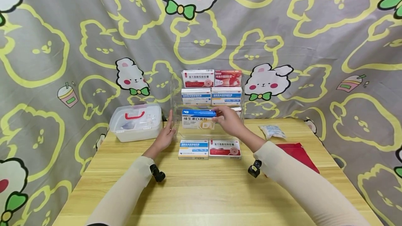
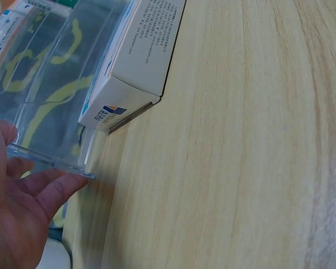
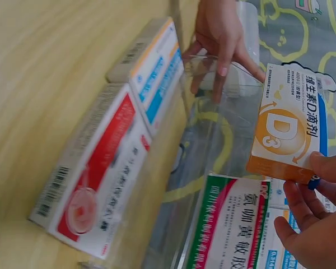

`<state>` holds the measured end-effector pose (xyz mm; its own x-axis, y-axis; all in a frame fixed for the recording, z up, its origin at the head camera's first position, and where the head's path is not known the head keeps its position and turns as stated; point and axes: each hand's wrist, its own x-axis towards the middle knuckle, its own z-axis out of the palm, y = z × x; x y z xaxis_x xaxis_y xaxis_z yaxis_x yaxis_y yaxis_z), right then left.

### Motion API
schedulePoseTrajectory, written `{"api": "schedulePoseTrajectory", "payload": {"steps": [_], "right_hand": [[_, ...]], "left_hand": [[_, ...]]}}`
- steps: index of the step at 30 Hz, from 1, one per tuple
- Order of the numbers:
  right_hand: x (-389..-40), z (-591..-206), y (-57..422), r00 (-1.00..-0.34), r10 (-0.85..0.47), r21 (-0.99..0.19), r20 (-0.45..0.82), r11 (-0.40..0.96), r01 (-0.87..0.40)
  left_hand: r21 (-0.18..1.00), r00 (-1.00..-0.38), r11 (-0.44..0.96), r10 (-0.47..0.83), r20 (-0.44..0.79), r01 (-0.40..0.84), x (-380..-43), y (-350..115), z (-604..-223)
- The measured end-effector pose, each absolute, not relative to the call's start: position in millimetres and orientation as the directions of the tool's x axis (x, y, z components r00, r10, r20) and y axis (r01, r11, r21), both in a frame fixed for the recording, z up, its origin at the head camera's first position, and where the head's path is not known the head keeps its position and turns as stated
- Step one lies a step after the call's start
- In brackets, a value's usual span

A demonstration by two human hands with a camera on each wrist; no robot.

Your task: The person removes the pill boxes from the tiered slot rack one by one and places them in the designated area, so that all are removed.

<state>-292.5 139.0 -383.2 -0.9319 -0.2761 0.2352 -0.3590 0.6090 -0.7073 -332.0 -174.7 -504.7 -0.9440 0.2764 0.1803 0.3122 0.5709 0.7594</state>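
Note:
My right hand pinches the right end of a blue, white and orange vitamin D drops box, thumb on one side and fingers on the other. The box is held in front of the third tier of a clear acrylic rack. My left hand touches the rack's left side panel with spread, fairly straight fingers. In the right wrist view, a green, white and magenta capsule box sits in the rack below the held box; the right hand mostly hides it in the head view.
Medicine boxes fill the rack's upper tiers, including a red one. A blue-white box and a red-white box stand in front. Left is a lidded plastic case; right are a clear packet and a red pouch.

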Motion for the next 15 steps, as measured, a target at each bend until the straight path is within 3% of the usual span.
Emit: {"api": "schedulePoseTrajectory", "payload": {"steps": [15], "right_hand": [[-251.3, -421.5, 137.4, -0.924, -0.329, -0.727, 0.193, 0.584, -0.36]], "left_hand": [[0.751, -0.94, 0.575, 0.283, 0.19, 0.325, -332.7, -176.4, -506.1]]}}
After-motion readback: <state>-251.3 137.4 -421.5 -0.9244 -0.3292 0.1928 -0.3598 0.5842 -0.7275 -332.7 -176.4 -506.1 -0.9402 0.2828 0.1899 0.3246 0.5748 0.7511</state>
